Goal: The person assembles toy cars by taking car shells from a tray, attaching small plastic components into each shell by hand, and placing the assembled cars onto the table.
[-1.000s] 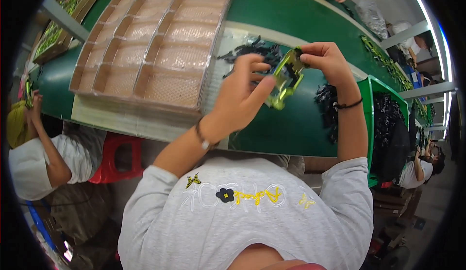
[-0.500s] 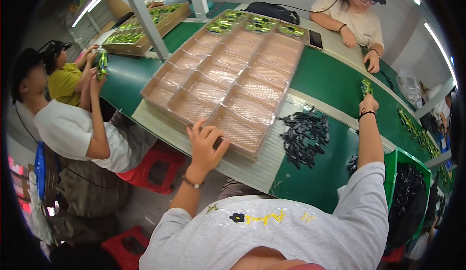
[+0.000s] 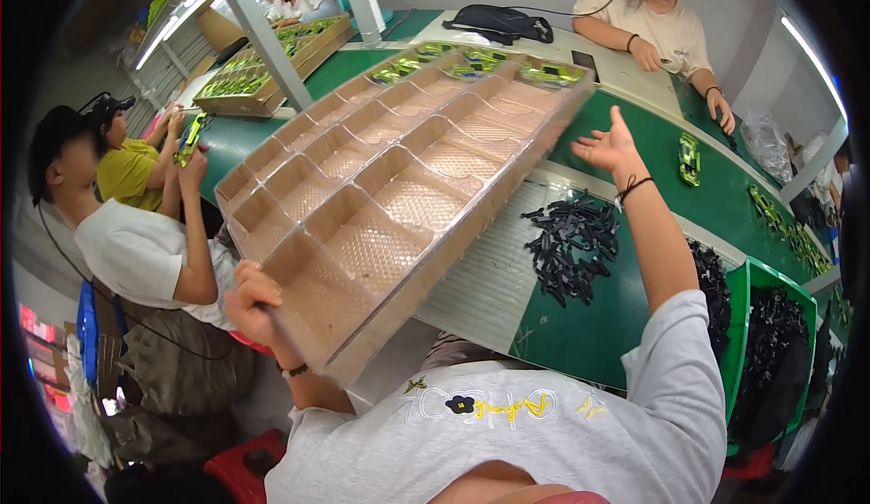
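A large divided cardboard tray (image 3: 317, 309) with clear plastic compartments is tilted, its near left corner raised toward me. My left hand (image 3: 254, 303) grips that corner, fingers wrapped round the edge. Bright green plastic parts (image 3: 473, 64) fill compartments along the tray's far end; the nearer compartments hold nothing. My right hand (image 3: 609, 146) is beside the tray's right side, palm turned up, fingers spread, holding nothing. A single green part (image 3: 689, 159) lies on the green work surface to the right of that hand.
A pile of small black plastic pieces (image 3: 571, 248) lies before me. At right stands a green crate (image 3: 736, 359) of black pieces. More green parts (image 3: 787, 232) lie along the belt. Co-workers sit at left and across; a full tray (image 3: 263, 96) stands at far left.
My left hand has lifted the tray's near corner and shifted it left. My right hand has let go of the green part and moved left, toward the tray.
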Demonstrator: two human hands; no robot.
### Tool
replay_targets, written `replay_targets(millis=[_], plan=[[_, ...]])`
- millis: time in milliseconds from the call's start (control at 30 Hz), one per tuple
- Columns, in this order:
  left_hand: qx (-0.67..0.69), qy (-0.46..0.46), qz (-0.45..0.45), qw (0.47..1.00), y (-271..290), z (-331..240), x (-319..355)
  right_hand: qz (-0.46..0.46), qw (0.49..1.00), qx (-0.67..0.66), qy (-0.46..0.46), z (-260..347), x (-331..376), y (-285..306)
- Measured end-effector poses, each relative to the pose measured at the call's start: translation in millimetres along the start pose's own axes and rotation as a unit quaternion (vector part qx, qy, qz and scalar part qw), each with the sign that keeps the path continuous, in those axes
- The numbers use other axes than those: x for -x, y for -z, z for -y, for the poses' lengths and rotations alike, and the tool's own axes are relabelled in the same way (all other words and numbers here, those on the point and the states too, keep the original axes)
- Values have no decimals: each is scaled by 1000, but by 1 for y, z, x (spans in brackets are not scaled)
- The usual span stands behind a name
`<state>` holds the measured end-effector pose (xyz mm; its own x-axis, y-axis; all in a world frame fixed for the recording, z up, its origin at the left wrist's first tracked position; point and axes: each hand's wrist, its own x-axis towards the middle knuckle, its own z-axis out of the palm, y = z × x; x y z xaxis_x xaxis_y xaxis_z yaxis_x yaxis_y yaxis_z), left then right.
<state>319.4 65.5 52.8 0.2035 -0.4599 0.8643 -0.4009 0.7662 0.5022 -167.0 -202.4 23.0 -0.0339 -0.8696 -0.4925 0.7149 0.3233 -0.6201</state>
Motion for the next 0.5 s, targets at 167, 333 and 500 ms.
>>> replay_targets(millis=[167,333,500], plan=[[118,60,10,991,47,-23,8,144,951,-273,20,9,-54,23],[152,39,22,987,84,-56,9,67,982,-139,105,6,-8,3],[196,-62,-5,979,90,-89,-1,68,980,-111,153,-26,47,4]])
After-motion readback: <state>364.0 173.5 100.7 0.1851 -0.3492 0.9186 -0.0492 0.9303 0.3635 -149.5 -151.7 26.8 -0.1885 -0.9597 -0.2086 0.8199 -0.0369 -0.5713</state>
